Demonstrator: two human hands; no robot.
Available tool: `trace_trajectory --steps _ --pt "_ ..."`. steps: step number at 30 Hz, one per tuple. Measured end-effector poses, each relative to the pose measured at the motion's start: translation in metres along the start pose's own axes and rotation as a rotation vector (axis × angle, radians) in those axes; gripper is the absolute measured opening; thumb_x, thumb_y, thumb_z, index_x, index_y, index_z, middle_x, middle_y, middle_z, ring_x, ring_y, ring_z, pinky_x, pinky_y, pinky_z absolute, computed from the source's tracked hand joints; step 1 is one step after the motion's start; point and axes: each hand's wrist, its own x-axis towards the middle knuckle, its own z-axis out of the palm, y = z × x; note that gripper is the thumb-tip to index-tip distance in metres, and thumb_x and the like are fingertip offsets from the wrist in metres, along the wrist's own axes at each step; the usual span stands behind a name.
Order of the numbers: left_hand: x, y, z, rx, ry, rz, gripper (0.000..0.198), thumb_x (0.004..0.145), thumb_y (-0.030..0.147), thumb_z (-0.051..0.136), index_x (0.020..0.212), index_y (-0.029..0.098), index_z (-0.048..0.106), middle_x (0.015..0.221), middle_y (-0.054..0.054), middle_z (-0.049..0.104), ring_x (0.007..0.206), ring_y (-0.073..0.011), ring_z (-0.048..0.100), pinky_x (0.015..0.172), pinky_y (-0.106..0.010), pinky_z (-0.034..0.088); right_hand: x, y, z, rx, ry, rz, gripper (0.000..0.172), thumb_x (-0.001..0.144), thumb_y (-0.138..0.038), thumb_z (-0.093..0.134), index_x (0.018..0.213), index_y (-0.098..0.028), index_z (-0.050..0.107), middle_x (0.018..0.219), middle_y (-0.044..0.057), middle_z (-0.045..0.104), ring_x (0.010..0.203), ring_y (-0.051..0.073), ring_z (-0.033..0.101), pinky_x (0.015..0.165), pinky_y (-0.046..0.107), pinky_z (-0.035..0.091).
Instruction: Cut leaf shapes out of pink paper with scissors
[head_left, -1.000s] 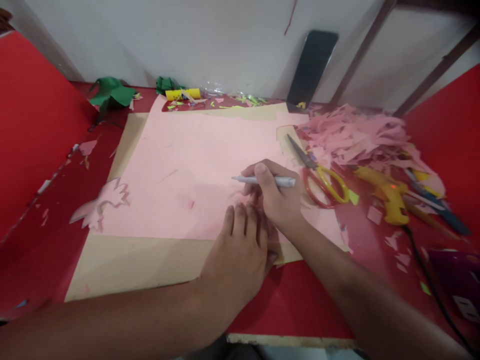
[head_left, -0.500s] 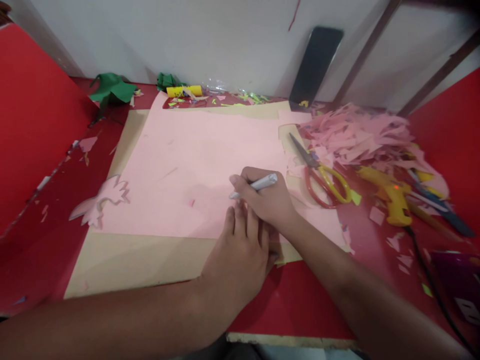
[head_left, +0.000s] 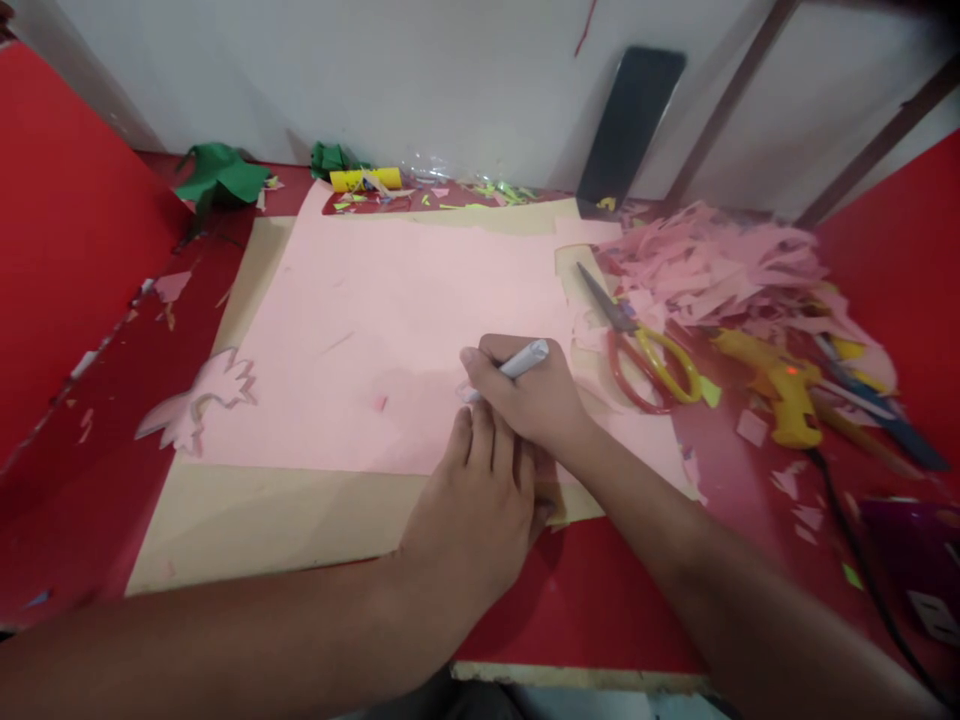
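Note:
A large pink paper sheet (head_left: 390, 300) lies over tan paper (head_left: 285, 520) on a red table. My right hand (head_left: 536, 395) grips a whitish pen (head_left: 523, 360), its tip down on the pink sheet near the fingertips of the other hand. Fingers outstretched, my left hand (head_left: 480, 500) presses flat on the sheet's lower edge; whatever lies beneath its palm is hidden. Past the sheet's left edge rests a pink paper cut-out (head_left: 206, 395) with jagged ends and a dark outline. Scissors (head_left: 637, 345) with red and yellow handles lie to the right of my right hand.
A heap of pink paper strips (head_left: 720, 265) fills the back right. In front of it lies a yellow glue gun (head_left: 784, 385) with a lit red light and a black cord. A dark phone-like slab (head_left: 632, 130) leans on the wall; green paper (head_left: 219, 175) sits back left.
The pen has tilted slightly, and its tip has shifted a little right along the pink sheet. My left hand stays in place. The whole view has moved very slightly.

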Motion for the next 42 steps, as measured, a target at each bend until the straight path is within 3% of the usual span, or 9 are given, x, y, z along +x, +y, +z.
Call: trace_trajectory --steps 13,19,23,27,31,33,36,39,42 --pt "-0.001 0.0 0.002 0.034 0.008 0.006 0.063 0.098 0.046 0.05 0.133 -0.006 0.06 0.137 -0.034 0.059 0.128 -0.044 0.058 0.11 -0.055 0.04 0.0 0.001 0.0 0.029 0.003 -0.02 0.045 0.095 -0.033 0.055 0.059 -0.022 0.03 0.053 -0.007 0.03 0.052 0.008 0.031 0.048 0.024 0.028" --pt "0.006 -0.009 -0.004 0.031 0.022 0.027 0.056 0.099 0.042 0.046 0.132 -0.002 0.059 0.135 -0.03 0.06 0.125 -0.0413 0.057 0.107 -0.054 0.041 0.002 0.004 -0.006 0.194 0.325 -0.073 0.04 0.099 -0.035 0.053 0.062 -0.02 0.049 0.058 -0.004 0.048 0.055 0.009 0.045 0.053 0.024 0.038" --pt "0.011 -0.017 -0.01 -0.022 0.03 0.036 0.044 0.098 0.041 0.05 0.121 0.007 0.064 0.119 -0.022 0.066 0.113 -0.0369 0.06 0.098 -0.051 0.046 0.002 0.008 -0.014 0.282 0.457 -0.099 0.042 0.1 -0.045 0.055 0.065 -0.02 0.056 0.055 -0.004 0.049 0.052 0.009 0.047 0.052 0.023 0.041" --pt "0.018 -0.035 -0.026 -0.123 0.028 -0.013 0.032 0.096 0.039 0.054 0.113 0.015 0.066 0.113 -0.017 0.066 0.107 -0.0342 0.06 0.094 -0.05 0.047 0.001 0.016 -0.022 0.345 0.516 -0.101 0.045 0.096 -0.054 0.058 0.068 -0.02 0.06 0.049 -0.006 0.046 0.044 0.008 0.044 0.044 0.021 0.037" --pt "0.039 -0.079 -0.039 -0.256 -0.007 -0.147 0.022 0.098 0.03 0.049 0.105 0.021 0.067 0.109 -0.011 0.067 0.104 -0.0308 0.062 0.092 -0.049 0.048 0.001 0.017 -0.028 0.389 0.568 -0.074 0.049 0.095 -0.059 0.058 0.065 -0.02 0.061 0.042 -0.006 0.044 0.035 0.007 0.041 0.036 0.022 0.03" --pt "0.054 -0.106 -0.034 -0.357 0.031 -0.204 0.015 0.094 0.029 0.054 0.098 0.022 0.067 0.108 -0.009 0.067 0.106 -0.0296 0.061 0.095 -0.049 0.047 -0.001 0.013 -0.027 0.412 0.54 -0.063 0.05 0.095 -0.061 0.056 0.065 -0.021 0.06 0.04 -0.007 0.043 0.032 0.007 0.04 0.033 0.022 0.029" --pt "0.069 -0.137 -0.011 -0.547 0.068 -0.051 0.024 0.085 0.035 0.067 0.107 0.025 0.065 0.13 -0.008 0.059 0.128 -0.0307 0.051 0.108 -0.05 0.041 -0.006 0.004 -0.021 0.407 0.355 -0.043 0.051 0.093 -0.063 0.057 0.064 -0.021 0.056 0.041 -0.007 0.046 0.031 0.007 0.041 0.032 0.021 0.03" --pt "0.072 -0.151 0.014 -0.688 0.038 0.051 0.041 0.08 0.036 0.072 0.118 0.027 0.061 0.145 -0.008 0.051 0.138 -0.0304 0.043 0.113 -0.049 0.038 -0.009 0.0 -0.013 0.371 0.19 -0.017 0.051 0.092 -0.061 0.061 0.062 -0.022 0.049 0.042 -0.007 0.047 0.034 0.006 0.043 0.035 0.02 0.032" --pt "0.069 -0.153 0.026 -0.754 0.021 0.08 0.051 0.078 0.037 0.072 0.126 0.029 0.057 0.146 -0.007 0.052 0.138 -0.0291 0.044 0.114 -0.048 0.038 -0.007 0.002 -0.008 0.311 0.137 -0.006 0.049 0.093 -0.052 0.065 0.059 -0.021 0.046 0.045 -0.007 0.044 0.039 0.006 0.042 0.039 0.02 0.032"
